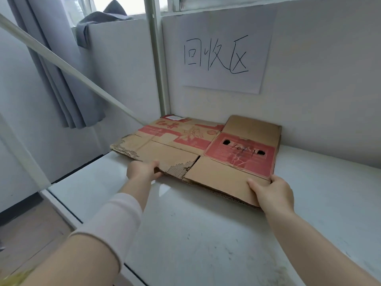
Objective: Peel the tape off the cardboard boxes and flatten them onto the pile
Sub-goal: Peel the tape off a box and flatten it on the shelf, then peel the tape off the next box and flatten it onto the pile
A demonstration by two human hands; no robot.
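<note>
Where white table (206, 234) meets wall (319, 79) (paper sign (224, 58) above), flattened box (185, 145) lies

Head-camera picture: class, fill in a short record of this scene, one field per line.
Main item: flattened brown cardboard box with red print
Surface: white tabletop
Left hand: grips the torn near edge
Right hand: grips the near right corner
Wall: white paper sign with handwritten black characters
Left background: grey curtain

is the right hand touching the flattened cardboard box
Touching. The head view shows the right hand gripping the near right corner of the flattened cardboard box, thumb pressed on its top face with no gap.
</note>
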